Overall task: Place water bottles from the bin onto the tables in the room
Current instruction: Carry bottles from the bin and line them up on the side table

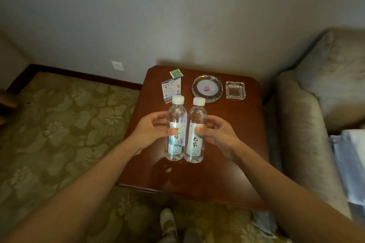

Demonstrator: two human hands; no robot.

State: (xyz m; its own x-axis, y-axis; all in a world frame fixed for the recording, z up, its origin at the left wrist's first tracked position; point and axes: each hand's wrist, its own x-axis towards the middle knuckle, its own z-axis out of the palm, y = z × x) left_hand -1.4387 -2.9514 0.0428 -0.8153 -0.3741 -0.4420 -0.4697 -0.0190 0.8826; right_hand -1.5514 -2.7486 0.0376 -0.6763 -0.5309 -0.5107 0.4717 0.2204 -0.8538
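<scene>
Two clear water bottles with white caps and pale labels stand upright, side by side and touching, on a dark red-brown side table [227, 144]. My left hand [152, 131] is curled round the left bottle [175, 116] at label height, thumb on its front. My right hand [219, 135] holds the right bottle [196, 118] the same way, thumb pressed on the label. Both bottle bases sit on or just above the tabletop; I cannot tell which. No bin is in view.
Behind the bottles on the table lie a printed card [170, 88], a small green packet [176, 73], a round glass dish [207, 88] and a square glass ashtray [235, 90]. A beige sofa [320, 92] stands at the right. Patterned carpet [65, 124] is on the left, the wall behind.
</scene>
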